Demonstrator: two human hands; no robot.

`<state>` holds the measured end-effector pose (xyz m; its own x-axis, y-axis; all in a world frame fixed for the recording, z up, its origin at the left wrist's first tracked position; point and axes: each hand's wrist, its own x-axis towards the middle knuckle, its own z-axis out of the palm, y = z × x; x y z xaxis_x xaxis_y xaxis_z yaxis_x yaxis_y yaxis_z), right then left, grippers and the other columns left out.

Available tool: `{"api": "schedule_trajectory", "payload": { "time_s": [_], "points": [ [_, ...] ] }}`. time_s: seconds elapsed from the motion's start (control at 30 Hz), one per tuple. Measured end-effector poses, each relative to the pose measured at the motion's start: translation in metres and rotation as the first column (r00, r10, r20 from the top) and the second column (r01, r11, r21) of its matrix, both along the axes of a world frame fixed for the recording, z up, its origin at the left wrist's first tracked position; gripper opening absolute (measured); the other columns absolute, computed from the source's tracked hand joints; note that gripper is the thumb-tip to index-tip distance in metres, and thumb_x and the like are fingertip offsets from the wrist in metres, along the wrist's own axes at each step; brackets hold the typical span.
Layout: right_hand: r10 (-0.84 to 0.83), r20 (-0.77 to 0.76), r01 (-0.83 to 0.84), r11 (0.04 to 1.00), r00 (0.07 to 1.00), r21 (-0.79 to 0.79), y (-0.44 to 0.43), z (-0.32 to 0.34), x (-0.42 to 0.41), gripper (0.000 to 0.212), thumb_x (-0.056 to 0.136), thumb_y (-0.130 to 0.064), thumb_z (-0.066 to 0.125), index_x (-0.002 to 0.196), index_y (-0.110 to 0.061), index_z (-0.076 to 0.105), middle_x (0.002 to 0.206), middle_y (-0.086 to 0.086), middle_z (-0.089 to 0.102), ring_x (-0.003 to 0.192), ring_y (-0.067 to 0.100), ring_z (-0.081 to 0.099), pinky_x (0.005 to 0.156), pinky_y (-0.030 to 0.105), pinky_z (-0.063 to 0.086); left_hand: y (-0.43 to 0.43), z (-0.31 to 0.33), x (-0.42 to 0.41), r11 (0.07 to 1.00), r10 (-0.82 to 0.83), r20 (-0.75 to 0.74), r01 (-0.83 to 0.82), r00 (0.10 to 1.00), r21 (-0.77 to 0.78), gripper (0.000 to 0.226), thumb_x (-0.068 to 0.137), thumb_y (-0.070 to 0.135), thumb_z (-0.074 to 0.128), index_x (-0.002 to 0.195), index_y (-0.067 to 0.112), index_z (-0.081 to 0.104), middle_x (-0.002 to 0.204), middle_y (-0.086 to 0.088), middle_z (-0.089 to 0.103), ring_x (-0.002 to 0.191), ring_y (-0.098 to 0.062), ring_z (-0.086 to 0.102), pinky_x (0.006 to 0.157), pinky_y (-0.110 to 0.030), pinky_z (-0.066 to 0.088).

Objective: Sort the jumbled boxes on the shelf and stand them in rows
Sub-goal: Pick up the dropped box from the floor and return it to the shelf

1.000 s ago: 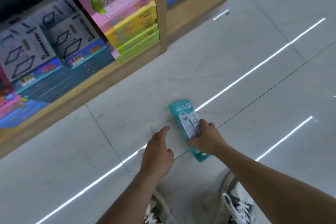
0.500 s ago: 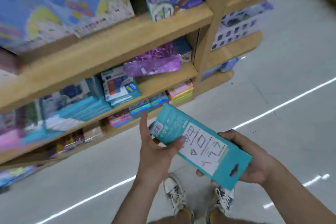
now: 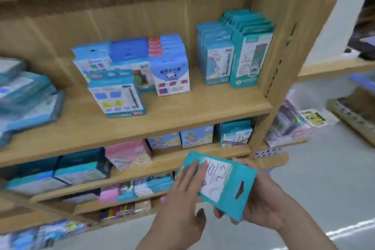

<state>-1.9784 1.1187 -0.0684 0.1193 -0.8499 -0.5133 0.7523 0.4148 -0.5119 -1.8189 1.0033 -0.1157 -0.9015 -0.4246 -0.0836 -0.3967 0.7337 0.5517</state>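
I've brought the teal box [image 3: 229, 195] up off the floor [image 3: 324, 189], to the shelf [image 3: 182, 111].
Right hand [image 3: 261, 205] grips it from behind, fingers curled under; left hand [image 3: 182, 205] lies flat-fingered on its face. The matching teal row [image 3: 251, 53] stands above-right of the grip.

- Bright, even light — only soft shadows under the shelf boards [image 3: 142, 128].
- I see motion blur throughout, worst on the boxes [image 3: 28, 97] at left.
- Glare streak on the floor [image 3: 334, 199]; edges bow outward.
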Motion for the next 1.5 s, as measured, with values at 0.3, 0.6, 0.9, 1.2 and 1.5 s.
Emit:
{"api": "schedule_trajectory", "payload": {
  "time_s": [0.3,0.6,0.9,1.2,1.5],
  "points": [
    [-0.170,-0.288,0.127,0.979,0.942,-0.161,-0.039,0.059,-0.019,0.068,0.081,-0.071,0.034,0.129,-0.025,0.051,0.120,0.009,0.066,0.083,0.031,0.067,0.054,0.034,0.055,-0.052,0.063,-0.039,0.965,0.260,-0.407,-0.239,0.876,0.102,0.030,0.087,0.026,0.064,0.109,0.045,0.056,0.092,0.025,0.068,0.089,0.000,0.064,0.077,-0.020,0.050],
    [-0.391,-0.811,0.354,0.902,0.435,-0.246,-0.070,0.081,-0.110,0.035,0.092,-0.029,0.058,0.124,-0.042,0.049,0.110,-0.014,0.062,0.086,0.007,0.068,0.073,0.034,0.057,-0.109,0.101,-0.171,0.928,0.350,-0.469,-0.232,0.811,0.292,0.031,0.082,0.015,0.071,0.106,0.025,0.056,0.101,0.017,0.069,0.090,0.004,0.063,0.080,-0.026,0.054],
    [-0.079,-0.928,0.379,0.898,-0.365,-0.225,-0.101,0.058,-0.181,0.069,0.089,-0.033,0.057,0.144,-0.029,0.016,0.127,0.000,0.049,0.101,0.017,0.062,0.077,0.033,0.052,-0.111,0.070,-0.283,0.962,0.270,-0.442,-0.224,0.855,0.153,0.036,0.084,0.022,0.069,0.117,0.024,0.054,0.113,0.010,0.067,0.099,-0.003,0.063,0.082,-0.021,0.051],
    [-0.018,-0.876,0.422,0.871,-0.483,-0.251,-0.108,0.047,-0.191,0.081,0.086,-0.032,0.053,0.149,-0.025,0.002,0.124,0.002,0.048,0.092,0.023,0.064,0.067,0.039,0.052,-0.109,0.044,-0.315,0.979,0.193,-0.309,-0.203,0.931,0.001,0.068,0.094,0.027,0.052,0.149,0.018,0.012,0.115,-0.008,0.065,0.097,-0.028,0.064,0.076,-0.036,0.051],
    [-0.128,-0.782,0.345,0.846,-0.611,-0.408,-0.111,0.049,-0.192,0.079,0.083,-0.021,0.061,0.148,-0.025,0.016,0.123,0.004,0.048,0.091,0.025,0.061,0.055,0.036,0.052,-0.102,0.056,-0.316,0.968,0.186,-0.103,-0.200,0.977,-0.155,0.072,0.097,0.034,0.040,0.148,0.005,-0.003,0.113,-0.010,0.065,0.098,-0.032,0.062,0.073,-0.037,0.042]
  ]
}}
